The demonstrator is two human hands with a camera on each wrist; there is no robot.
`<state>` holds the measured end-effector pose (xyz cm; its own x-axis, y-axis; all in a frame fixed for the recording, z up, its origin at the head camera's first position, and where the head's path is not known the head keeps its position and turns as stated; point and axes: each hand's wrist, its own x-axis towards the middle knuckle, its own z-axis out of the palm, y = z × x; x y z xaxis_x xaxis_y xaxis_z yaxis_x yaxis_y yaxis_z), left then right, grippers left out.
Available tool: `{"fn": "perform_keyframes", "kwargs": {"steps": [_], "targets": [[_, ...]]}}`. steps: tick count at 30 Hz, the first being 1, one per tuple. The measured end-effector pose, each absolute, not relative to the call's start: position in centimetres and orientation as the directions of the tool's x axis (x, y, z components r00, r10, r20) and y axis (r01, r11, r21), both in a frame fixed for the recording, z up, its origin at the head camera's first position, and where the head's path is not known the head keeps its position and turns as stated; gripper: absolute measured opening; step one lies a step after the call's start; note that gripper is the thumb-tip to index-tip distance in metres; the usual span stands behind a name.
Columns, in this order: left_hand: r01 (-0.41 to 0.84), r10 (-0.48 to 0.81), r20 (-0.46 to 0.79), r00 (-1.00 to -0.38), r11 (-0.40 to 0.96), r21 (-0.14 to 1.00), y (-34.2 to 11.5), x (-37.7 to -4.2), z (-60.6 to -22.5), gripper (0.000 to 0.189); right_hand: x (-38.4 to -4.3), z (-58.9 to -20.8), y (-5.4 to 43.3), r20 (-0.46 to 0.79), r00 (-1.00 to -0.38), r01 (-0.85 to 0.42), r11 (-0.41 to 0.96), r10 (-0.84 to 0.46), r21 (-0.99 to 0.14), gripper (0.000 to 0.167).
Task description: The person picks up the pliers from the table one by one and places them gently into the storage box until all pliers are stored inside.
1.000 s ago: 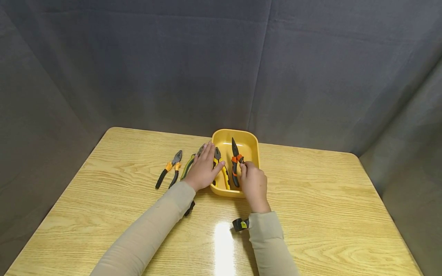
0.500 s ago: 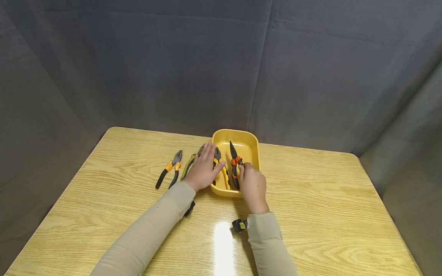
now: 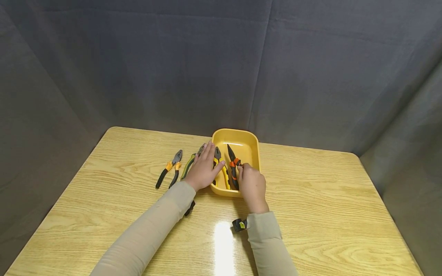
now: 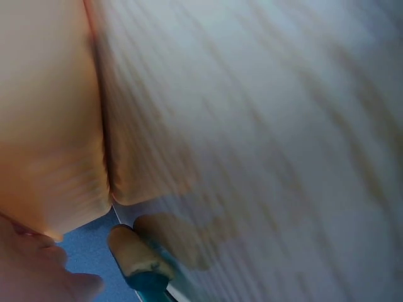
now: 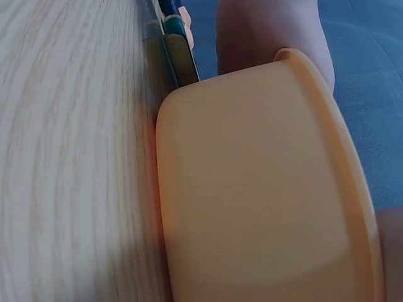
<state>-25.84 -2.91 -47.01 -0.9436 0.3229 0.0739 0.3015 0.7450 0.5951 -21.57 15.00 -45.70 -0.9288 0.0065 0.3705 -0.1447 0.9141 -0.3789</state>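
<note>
In the head view a yellow plastic box [image 3: 255,147] stands at the table's back edge. My right hand [image 3: 253,188] reaches over its right front rim and holds one handle of long-nose pliers [image 3: 234,175] with black and orange grips, tips pointing away. Yellow-handled pliers [image 3: 226,178] lie along the left side inside. My left hand [image 3: 200,173] rests at the left rim with straight fingers, partly covering those pliers. In the right wrist view the box wall [image 5: 252,182] fills the middle and hides the right fingers.
Left of the box lie green-handled pliers [image 3: 188,166], partly under the left hand, and pliers with orange and black handles [image 3: 169,166]. A grey curtain [image 3: 172,76] hangs behind the wooden table [image 3: 321,199].
The long-nose pliers have shifted left and slightly toward me, closer to the yellow-handled pliers, with the right hand following a little. The left hand has stayed in place.
</note>
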Motion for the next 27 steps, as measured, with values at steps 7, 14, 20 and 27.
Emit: {"fn": "perform_keyframes", "kwargs": {"steps": [7,14,20,27], "targets": [[0.303,0.321,0.078,-0.944,0.747,0.592,-2.84,-25.84,-46.9,0.078,-21.68,-45.69,15.0,0.362,-0.932,-0.144,0.924,-0.006,-0.353,0.031],[0.305,0.32,0.081,-0.944,0.75,0.587,-2.77,-25.85,-46.76,0.077,-21.69,-45.64,15.02,0.346,-0.938,-0.142,0.937,-0.025,-0.319,0.032],[0.306,0.321,0.082,-0.943,0.749,0.587,-2.82,-25.75,-46.78,0.078,-21.57,-45.5,14.99,0.321,-0.947,-0.133,0.94,-0.027,-0.313,0.032],[0.314,0.324,0.094,-0.941,0.741,0.594,-2.86,-25.59,-46.68,0.078,-21.49,-45.45,14.89,0.294,-0.955,-0.115,0.949,-0.024,-0.294,0.032]]}}
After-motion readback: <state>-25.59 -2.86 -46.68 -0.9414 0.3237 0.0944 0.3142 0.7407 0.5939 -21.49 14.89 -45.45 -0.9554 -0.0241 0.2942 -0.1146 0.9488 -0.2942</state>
